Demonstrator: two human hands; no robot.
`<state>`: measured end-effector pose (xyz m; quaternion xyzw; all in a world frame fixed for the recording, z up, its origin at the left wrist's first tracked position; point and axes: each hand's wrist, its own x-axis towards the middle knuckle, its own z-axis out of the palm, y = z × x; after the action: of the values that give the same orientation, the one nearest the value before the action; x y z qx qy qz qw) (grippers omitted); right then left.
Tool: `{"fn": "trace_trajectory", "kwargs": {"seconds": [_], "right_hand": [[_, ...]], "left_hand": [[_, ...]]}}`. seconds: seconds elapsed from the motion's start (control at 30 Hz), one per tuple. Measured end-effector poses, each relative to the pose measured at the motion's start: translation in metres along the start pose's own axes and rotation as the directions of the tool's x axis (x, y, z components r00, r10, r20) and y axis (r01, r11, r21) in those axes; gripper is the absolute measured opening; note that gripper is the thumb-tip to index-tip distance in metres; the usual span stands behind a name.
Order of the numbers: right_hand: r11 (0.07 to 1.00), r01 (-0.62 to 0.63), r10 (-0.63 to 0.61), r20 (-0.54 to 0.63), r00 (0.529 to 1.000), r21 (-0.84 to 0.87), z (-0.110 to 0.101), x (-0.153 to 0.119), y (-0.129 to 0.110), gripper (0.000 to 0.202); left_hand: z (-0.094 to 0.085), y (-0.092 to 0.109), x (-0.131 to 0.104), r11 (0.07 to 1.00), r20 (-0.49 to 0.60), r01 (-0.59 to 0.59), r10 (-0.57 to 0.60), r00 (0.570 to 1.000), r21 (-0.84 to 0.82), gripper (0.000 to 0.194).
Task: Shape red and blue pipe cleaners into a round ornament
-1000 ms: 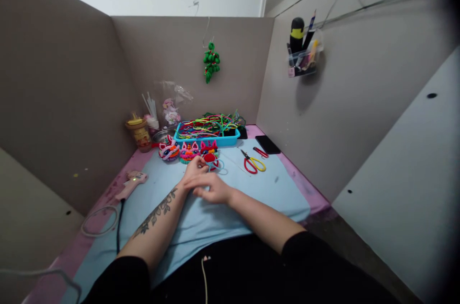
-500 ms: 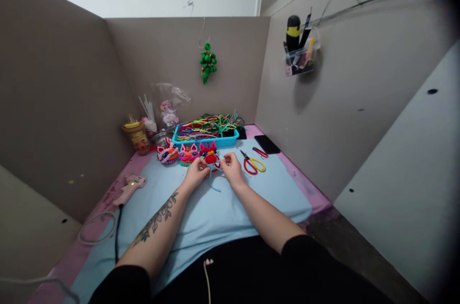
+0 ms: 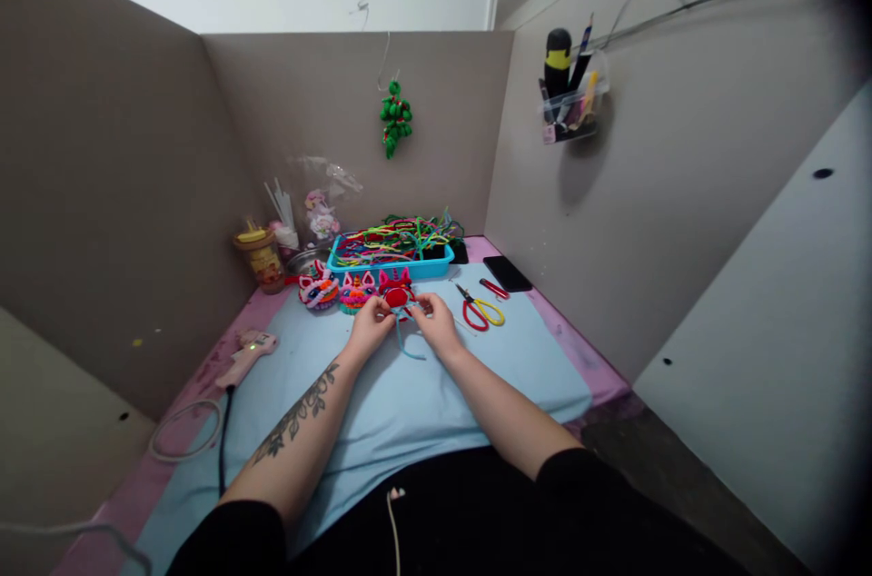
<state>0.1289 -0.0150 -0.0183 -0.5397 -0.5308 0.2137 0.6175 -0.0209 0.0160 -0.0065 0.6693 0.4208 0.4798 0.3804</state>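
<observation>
My left hand point(image 3: 371, 325) pinches the left side of a red fuzzy pipe-cleaner piece point(image 3: 395, 297). A light blue pipe cleaner point(image 3: 407, 352) runs across its lower part, with a loose end hanging toward the cloth. On the other side, my right hand point(image 3: 436, 322) has its fingers closed on the light blue pipe cleaner close to the red piece. Fingertips partly hide the spot where the two meet. Just behind stand colourful pipe-cleaner animal heads: a pink and white one point(image 3: 318, 289), an orange and pink one point(image 3: 357, 290), and a red one point(image 3: 395, 277) partly covered by the held piece.
A blue tray point(image 3: 391, 269) heaped with pipe cleaners stands at the back. Right of my hands lie scissors point(image 3: 482, 311), a red cutter point(image 3: 494, 289) and a phone point(image 3: 507, 273). A pink glue gun point(image 3: 249, 360) and a drink cup point(image 3: 262, 263) are at left.
My right hand has come slightly left and down, closer to my left hand. The loose light blue end has swung a little to the right. My left hand keeps its grip.
</observation>
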Motion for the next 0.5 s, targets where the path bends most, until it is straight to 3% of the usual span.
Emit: {"fn": "trace_trajectory", "kwargs": {"seconds": [0.27, 0.5], "right_hand": [[0.996, -0.074, 0.076, -0.034, 0.997, 0.049, -0.0034, -0.0024, 0.0005, 0.019], [0.988, -0.131, 0.129, 0.041, 0.991, 0.077, -0.0022, 0.0008, 0.0043, 0.017]], "left_hand": [[-0.0006, -0.0012, 0.0004, 0.999, 0.004, -0.052, 0.052, 0.999, 0.002, 0.018], [-0.0001, 0.0022, -0.0022, 0.999, 0.061, -0.047, 0.049, 0.997, -0.028, 0.016]]}}
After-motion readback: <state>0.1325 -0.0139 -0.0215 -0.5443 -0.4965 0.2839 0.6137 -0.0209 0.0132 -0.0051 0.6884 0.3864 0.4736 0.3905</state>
